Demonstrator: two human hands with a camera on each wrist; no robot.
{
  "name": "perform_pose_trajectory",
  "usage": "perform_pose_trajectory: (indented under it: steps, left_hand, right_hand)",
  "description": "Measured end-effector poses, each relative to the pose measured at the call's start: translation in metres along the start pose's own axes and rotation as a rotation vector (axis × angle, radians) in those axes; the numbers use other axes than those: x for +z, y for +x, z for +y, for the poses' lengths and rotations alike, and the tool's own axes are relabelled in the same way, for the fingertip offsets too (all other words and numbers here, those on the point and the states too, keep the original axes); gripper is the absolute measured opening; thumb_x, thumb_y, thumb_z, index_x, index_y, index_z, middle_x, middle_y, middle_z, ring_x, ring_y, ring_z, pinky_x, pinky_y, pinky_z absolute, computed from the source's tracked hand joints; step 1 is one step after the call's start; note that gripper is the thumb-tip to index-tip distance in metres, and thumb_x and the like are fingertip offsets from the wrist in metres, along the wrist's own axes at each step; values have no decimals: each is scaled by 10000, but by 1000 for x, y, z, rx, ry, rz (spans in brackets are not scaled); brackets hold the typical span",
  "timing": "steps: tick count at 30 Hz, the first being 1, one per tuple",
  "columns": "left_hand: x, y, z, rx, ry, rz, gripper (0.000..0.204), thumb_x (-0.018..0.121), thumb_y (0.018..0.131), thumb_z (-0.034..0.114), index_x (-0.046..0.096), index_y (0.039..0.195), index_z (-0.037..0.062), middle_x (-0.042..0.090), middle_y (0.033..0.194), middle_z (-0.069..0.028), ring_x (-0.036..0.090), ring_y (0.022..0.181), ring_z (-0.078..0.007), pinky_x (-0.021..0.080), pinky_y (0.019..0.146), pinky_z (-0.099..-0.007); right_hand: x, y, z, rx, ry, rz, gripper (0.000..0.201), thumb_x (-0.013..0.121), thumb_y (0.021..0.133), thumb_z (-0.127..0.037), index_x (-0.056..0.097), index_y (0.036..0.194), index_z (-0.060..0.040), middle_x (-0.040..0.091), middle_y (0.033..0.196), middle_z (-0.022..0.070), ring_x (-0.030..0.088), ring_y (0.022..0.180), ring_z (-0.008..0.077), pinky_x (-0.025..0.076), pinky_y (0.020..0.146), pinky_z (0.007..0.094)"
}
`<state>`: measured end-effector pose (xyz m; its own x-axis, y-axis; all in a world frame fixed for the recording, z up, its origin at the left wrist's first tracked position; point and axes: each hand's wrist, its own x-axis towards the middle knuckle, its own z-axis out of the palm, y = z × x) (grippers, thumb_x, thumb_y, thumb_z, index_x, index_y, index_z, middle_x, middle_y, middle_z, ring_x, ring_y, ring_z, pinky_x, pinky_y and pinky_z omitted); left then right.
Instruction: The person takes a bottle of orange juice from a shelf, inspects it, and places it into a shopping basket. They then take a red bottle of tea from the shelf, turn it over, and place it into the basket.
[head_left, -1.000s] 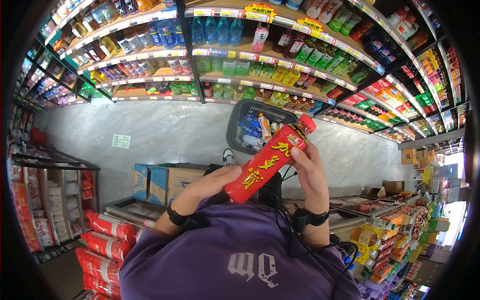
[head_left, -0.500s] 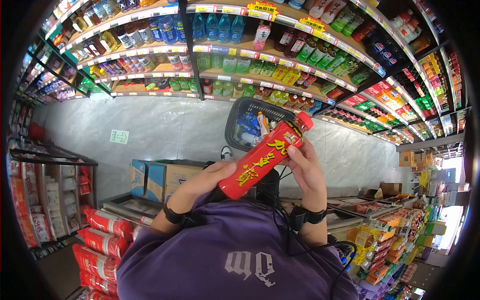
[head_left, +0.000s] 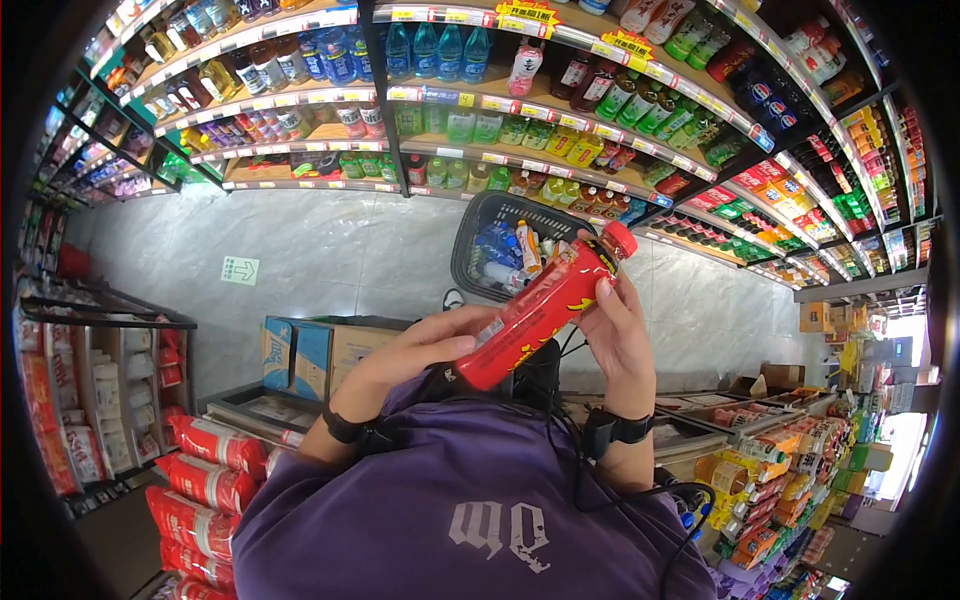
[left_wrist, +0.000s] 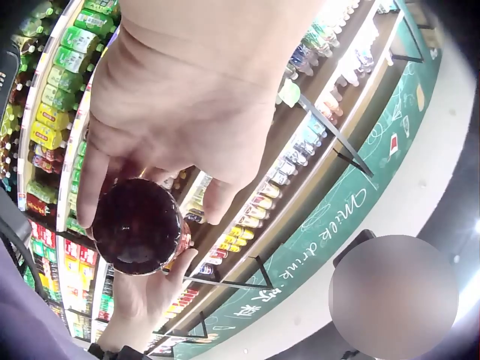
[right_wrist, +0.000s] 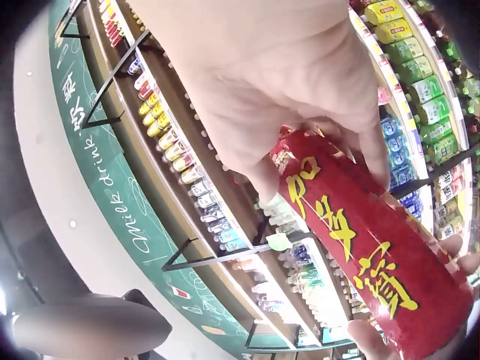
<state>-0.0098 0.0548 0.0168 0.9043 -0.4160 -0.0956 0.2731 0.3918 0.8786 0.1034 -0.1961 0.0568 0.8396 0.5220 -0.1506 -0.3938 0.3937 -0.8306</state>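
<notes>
Both hands hold a red plastic drink bottle (head_left: 535,320) with a red cap, tilted up to the right in front of the chest. My left hand (head_left: 425,345) grips it near its base, thumb lying along the label. At the neck end, my right hand (head_left: 618,330) has its thumb on the near side and its fingers partly hidden behind. Dark and round, the bottle's base (left_wrist: 139,229) faces the left wrist camera. Large yellow characters cover the label (right_wrist: 349,240) in the right wrist view.
Beyond the bottle a dark basket (head_left: 462,250) holding several packaged items stands on the grey floor (head_left: 330,250). Shelves of drinks (head_left: 560,125) line the far side. Cardboard boxes (head_left: 350,365) stand at the left, with stacked red-and-white bags (head_left: 210,485) nearer the body.
The bottle has been turned about its long axis, so the large yellow characters have rolled towards its lower side and a small-print panel faces up. The left fingers have moved over its upper side.
</notes>
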Motion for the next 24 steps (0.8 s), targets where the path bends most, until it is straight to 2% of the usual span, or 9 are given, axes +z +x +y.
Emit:
perform_pose_trajectory:
  steps: [7, 11, 16, 20, 24]
  left_hand:
    - [1, 3, 1, 4, 21, -33, 622, 660, 977, 130, 403, 1530, 9, 521, 1482, -125, 492, 1357, -198, 369, 1136, -349]
    - [2, 5, 1, 39, 10, -56, 624, 682, 957, 103, 418, 1517, 19, 541, 1460, -118, 512, 1332, -191, 383, 1123, -345]
    - [-5, 8, -7, 13, 0, -125, 669, 684, 968, 181, 371, 1534, 9, 537, 1444, -117, 493, 1337, -192, 369, 1127, -350]
    - [2, 10, -7, -81, -192, -271, 754, 677, 982, 279, 296, 1559, -22, 482, 1480, -118, 432, 1371, -188, 326, 1150, -351]
    - [9, 11, 1, -57, 5, -273, 779, 665, 993, 315, 270, 1563, -40, 453, 1496, -125, 405, 1379, -179, 312, 1154, -344]
  right_hand:
    - [-2, 0, 1, -29, 37, 43, 623, 656, 990, -267, 387, 1504, -39, 572, 1408, 186, 592, 1282, 332, 512, 1042, 512]
    - [-7, 1, 1, -38, 105, -53, 779, 721, 936, -333, 333, 1532, -14, 547, 1417, 228, 533, 1329, 419, 463, 1083, 573]
    - [-12, 0, 5, -20, 203, -147, 895, 784, 870, -388, 310, 1551, -51, 519, 1428, 282, 518, 1297, 530, 437, 1092, 629]
    - [-6, -2, 6, -35, 219, -215, 928, 789, 861, -402, 289, 1564, -62, 488, 1452, 286, 484, 1330, 530, 385, 1133, 643]
    - [5, 3, 3, -30, 211, -223, 905, 756, 892, -409, 272, 1572, -61, 468, 1473, 280, 454, 1369, 504, 348, 1161, 637]
